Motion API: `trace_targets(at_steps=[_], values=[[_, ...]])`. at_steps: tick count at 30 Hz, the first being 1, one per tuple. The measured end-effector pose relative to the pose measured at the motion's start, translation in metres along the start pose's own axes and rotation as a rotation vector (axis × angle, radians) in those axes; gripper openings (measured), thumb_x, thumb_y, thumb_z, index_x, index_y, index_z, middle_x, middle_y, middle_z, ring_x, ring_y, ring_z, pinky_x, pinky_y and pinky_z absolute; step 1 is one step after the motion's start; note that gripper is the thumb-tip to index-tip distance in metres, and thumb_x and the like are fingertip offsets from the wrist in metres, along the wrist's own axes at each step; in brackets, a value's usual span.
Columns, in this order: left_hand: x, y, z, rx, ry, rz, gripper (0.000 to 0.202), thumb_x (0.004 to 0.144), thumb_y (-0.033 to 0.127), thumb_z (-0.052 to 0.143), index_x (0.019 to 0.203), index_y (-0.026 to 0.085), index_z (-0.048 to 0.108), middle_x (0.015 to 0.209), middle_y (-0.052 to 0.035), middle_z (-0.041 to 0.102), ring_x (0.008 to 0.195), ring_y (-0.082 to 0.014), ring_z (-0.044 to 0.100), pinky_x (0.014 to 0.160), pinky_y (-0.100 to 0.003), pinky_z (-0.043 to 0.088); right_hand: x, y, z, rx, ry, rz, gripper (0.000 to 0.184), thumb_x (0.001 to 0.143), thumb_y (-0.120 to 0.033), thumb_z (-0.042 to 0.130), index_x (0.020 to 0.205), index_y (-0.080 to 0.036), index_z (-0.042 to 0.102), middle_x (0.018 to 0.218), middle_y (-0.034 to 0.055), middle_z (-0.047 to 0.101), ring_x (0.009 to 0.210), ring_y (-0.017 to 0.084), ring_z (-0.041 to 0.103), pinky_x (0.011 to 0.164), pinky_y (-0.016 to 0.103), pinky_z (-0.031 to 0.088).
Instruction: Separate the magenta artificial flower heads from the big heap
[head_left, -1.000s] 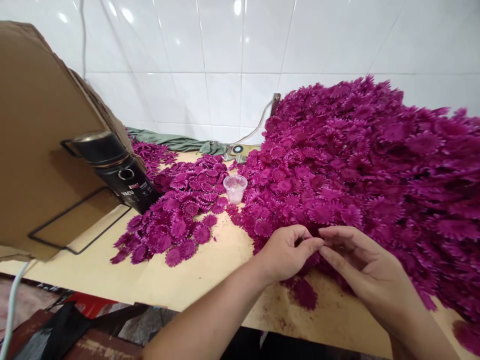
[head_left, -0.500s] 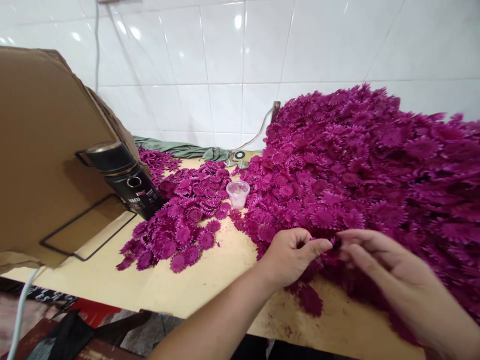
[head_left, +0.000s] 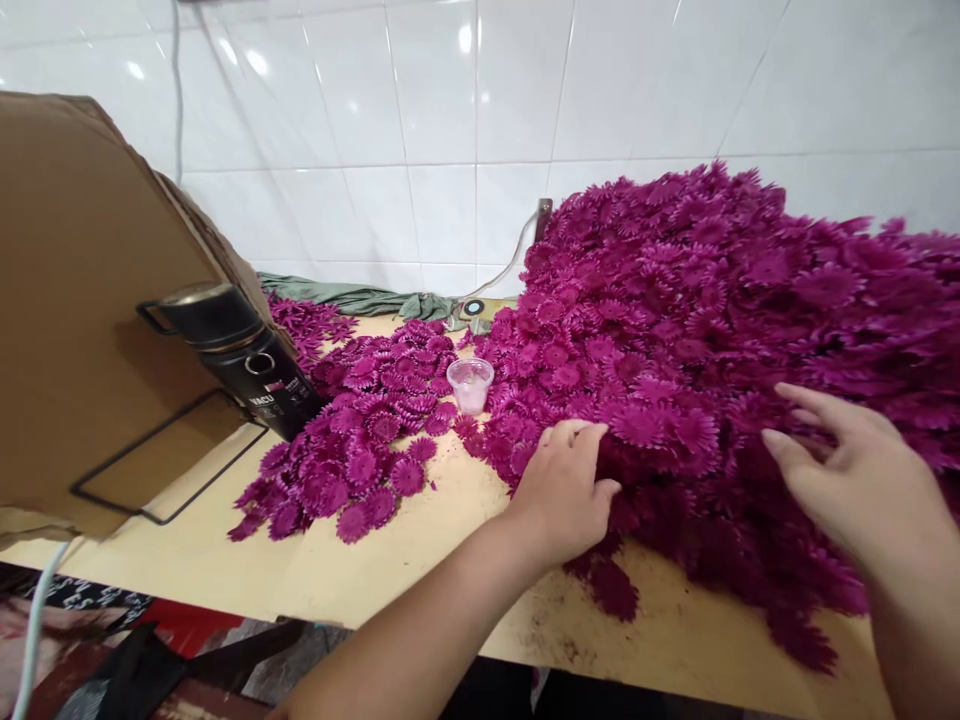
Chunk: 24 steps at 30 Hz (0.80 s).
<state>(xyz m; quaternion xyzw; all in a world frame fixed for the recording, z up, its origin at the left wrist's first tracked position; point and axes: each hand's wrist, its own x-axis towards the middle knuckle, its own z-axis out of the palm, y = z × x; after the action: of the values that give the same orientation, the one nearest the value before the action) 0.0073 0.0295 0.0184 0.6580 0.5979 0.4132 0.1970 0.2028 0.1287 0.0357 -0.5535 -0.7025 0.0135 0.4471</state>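
A large heap of magenta artificial flower heads (head_left: 697, 330) covers the right side of the table, with layered, toothed petals. My left hand (head_left: 566, 485) is at the heap's near left edge, fingers bent over the flowers and thumb apart; nothing shows in it. Farther right, my right hand (head_left: 847, 460) hovers at the heap with thumb and fingers spread, holding nothing visible. A small clear plastic cup (head_left: 471, 388) with whitish contents stands just beyond my left hand. To its left lies a smaller pile of flat magenta flower heads (head_left: 367, 440).
A black vacuum flask (head_left: 240, 350) leans against a big cardboard box (head_left: 97, 300) on the left. A thin black wire frame (head_left: 161, 455) stands before the box. Green cloth (head_left: 337, 292) lies along the tiled wall (head_left: 442, 100). Dark crumbs dot the table's front edge (head_left: 585, 620).
My hands were close together with fingers pinched over the heap. They have parted: the left moved slightly left and up, the right moved right and up, and both opened.
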Motion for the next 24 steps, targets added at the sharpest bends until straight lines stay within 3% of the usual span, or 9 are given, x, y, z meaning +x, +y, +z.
trace_targets(at_steps=[2, 5, 8, 11, 16, 18, 24], values=[[0.002, 0.0, -0.006, 0.145, 0.046, 0.114, 0.043, 0.074, 0.009, 0.044, 0.117, 0.013, 0.048, 0.12, -0.0136, 0.05, 0.112, -0.0236, 0.043, 0.095, -0.039, 0.035, 0.0, -0.006, -0.004, -0.112, 0.034, -0.12, 0.038, 0.066, -0.036, 0.044, 0.094, -0.018, 0.063, 0.109, 0.0163, 0.06, 0.1, 0.032, 0.056, 0.089, 0.05, 0.042], [-0.009, -0.008, -0.033, 0.233, 0.05, 0.181, 0.035, 0.08, 0.008, 0.036, 0.105, 0.02, 0.058, 0.103, -0.0063, 0.062, 0.098, -0.0186, 0.053, 0.09, -0.037, 0.041, -0.016, -0.012, -0.01, -0.118, 0.021, -0.254, 0.034, 0.075, -0.041, 0.04, 0.09, -0.019, 0.063, 0.104, 0.0141, 0.063, 0.101, 0.031, 0.056, 0.094, 0.05, 0.038], [-0.035, -0.032, -0.072, 0.457, 0.057, 0.076, 0.025, 0.082, 0.021, 0.044, 0.099, 0.022, 0.062, 0.101, -0.0057, 0.065, 0.096, -0.0218, 0.055, 0.089, -0.043, 0.041, -0.038, 0.0, -0.014, -0.107, -0.03, -0.347, 0.026, 0.079, -0.039, 0.043, 0.088, -0.022, 0.061, 0.095, 0.0117, 0.065, 0.093, 0.028, 0.059, 0.09, 0.045, 0.041], [-0.063, -0.063, -0.104, 0.707, -0.009, -0.104, 0.029, 0.076, 0.024, 0.051, 0.101, 0.017, 0.063, 0.109, -0.0114, 0.062, 0.101, -0.0285, 0.054, 0.087, -0.047, 0.042, -0.053, 0.019, -0.014, -0.079, -0.077, -0.373, 0.017, 0.078, -0.036, 0.048, 0.088, -0.026, 0.059, 0.091, 0.0079, 0.065, 0.087, 0.025, 0.06, 0.086, 0.042, 0.043], [-0.075, -0.088, -0.116, 0.765, -0.026, -0.239, 0.034, 0.08, 0.021, 0.041, 0.108, 0.019, 0.06, 0.111, -0.0097, 0.062, 0.1, -0.0271, 0.056, 0.086, -0.042, 0.042, -0.066, 0.023, -0.013, -0.016, -0.154, -0.355, 0.015, 0.078, -0.033, 0.05, 0.09, -0.028, 0.058, 0.091, 0.0062, 0.064, 0.084, 0.024, 0.059, 0.084, 0.041, 0.043], [-0.067, -0.091, -0.117, 0.7, 0.028, -0.251, 0.034, 0.082, 0.022, 0.037, 0.107, 0.02, 0.06, 0.105, -0.0082, 0.064, 0.095, -0.0248, 0.059, 0.084, -0.038, 0.043, -0.069, 0.016, -0.015, 0.003, -0.176, -0.335, 0.018, 0.079, -0.036, 0.047, 0.089, -0.027, 0.058, 0.091, 0.0066, 0.064, 0.086, 0.025, 0.058, 0.083, 0.043, 0.043], [-0.042, -0.092, -0.136, 0.513, 0.373, -0.364, 0.021, 0.079, 0.032, 0.045, 0.084, 0.02, 0.061, 0.088, -0.0059, 0.066, 0.084, -0.0226, 0.058, 0.077, -0.031, 0.041, -0.082, -0.009, -0.017, 0.114, -0.248, -0.263, 0.018, 0.079, -0.037, 0.049, 0.086, -0.026, 0.061, 0.091, 0.0057, 0.064, 0.088, 0.023, 0.059, 0.077, 0.039, 0.047]])
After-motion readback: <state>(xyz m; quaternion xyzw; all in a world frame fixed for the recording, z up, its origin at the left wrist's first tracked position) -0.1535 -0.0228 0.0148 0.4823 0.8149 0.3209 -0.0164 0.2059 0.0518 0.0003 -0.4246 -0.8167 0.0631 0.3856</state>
